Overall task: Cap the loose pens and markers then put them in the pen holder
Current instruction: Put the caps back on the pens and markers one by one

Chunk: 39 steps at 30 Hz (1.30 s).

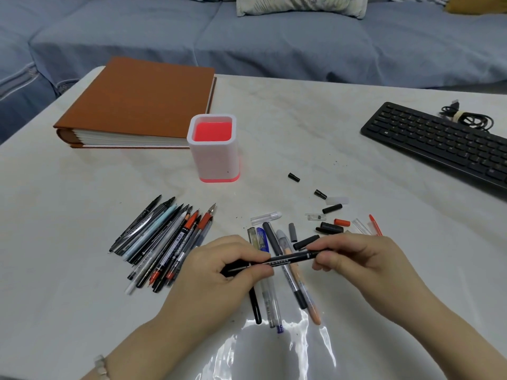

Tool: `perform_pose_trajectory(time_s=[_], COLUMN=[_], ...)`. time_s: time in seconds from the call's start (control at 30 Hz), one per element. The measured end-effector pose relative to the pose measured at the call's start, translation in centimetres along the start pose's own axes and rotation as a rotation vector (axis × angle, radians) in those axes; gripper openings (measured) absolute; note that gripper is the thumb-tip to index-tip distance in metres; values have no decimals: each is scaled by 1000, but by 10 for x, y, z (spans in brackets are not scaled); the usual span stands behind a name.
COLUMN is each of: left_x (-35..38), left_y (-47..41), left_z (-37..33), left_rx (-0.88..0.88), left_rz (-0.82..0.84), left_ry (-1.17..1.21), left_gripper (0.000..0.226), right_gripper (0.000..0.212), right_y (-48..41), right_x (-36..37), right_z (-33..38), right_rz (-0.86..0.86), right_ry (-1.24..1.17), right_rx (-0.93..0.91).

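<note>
Both hands hold one black marker level above the table. My left hand grips its left part, and my right hand pinches its right end, where a black cap sits. Under the marker lie a few capped pens. A pile of uncapped pens lies to the left. Loose caps, black, clear and red, are scattered to the right. The white and pink pen holder stands upright and empty behind the pens.
A brown album lies at the back left, touching the holder's far side. A black keyboard with a coiled cable sits at the right. A blue sofa runs behind the table. Shiny clear plastic lies near the front edge.
</note>
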State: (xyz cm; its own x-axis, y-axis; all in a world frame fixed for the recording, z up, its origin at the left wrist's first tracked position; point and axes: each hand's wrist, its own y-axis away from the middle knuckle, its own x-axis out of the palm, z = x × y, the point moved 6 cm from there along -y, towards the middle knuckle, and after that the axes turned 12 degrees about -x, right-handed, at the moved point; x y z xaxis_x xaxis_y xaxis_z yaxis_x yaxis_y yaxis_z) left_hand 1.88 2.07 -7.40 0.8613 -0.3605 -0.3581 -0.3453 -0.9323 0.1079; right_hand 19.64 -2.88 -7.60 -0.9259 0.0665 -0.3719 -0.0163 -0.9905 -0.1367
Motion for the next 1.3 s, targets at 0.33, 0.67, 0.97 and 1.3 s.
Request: perform_pose_trajectory(time_s=[0.33, 0.67, 0.97, 1.3], left_x=[16, -37, -20, -12], left_y=[-2, -23, -29, -24], left_z=[21, 63, 60, 43], left_rx=[-276, -163, -197, -212], left_rz=[155, -289, -225, -88], left_ry=[-136, -798, -899, -369], left_gripper=[14, 10, 12, 20], right_gripper=[37, 13, 23, 20], right_y=[-3, -4, -11, -23], right_x=[36, 33, 67, -15], right_z=[-10, -26, -30, -56], right_rz=[328, -55, 65, -100], right_ry=[511, 477, 727, 765], right_rx=[-206, -49, 15, 106])
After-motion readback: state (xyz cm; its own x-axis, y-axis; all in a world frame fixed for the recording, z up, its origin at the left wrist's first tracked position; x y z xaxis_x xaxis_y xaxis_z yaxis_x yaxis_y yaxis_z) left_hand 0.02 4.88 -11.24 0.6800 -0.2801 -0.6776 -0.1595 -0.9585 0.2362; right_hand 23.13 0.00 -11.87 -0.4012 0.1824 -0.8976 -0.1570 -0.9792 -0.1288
